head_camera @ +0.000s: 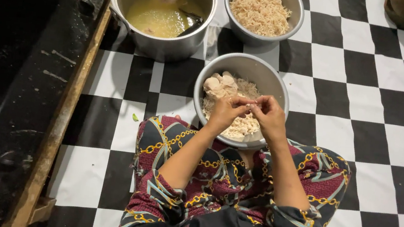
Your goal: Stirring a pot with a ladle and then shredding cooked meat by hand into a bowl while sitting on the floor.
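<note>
I sit cross-legged on a checkered floor with a steel bowl (263, 74) in front of my knees. It holds pale chunks of cooked chicken (218, 83) and a heap of shredded meat (241, 126). My left hand (225, 112) and my right hand (269, 117) meet above the bowl, fingertips pinched together on a small piece of meat (253, 103).
A large steel pot (169, 48) with yellowish broth, a meat chunk and a ladle stands at the back. Beside it a second steel bowl (295, 22) is full of shredded meat. A black wooden-edged platform (20, 86) runs along the left.
</note>
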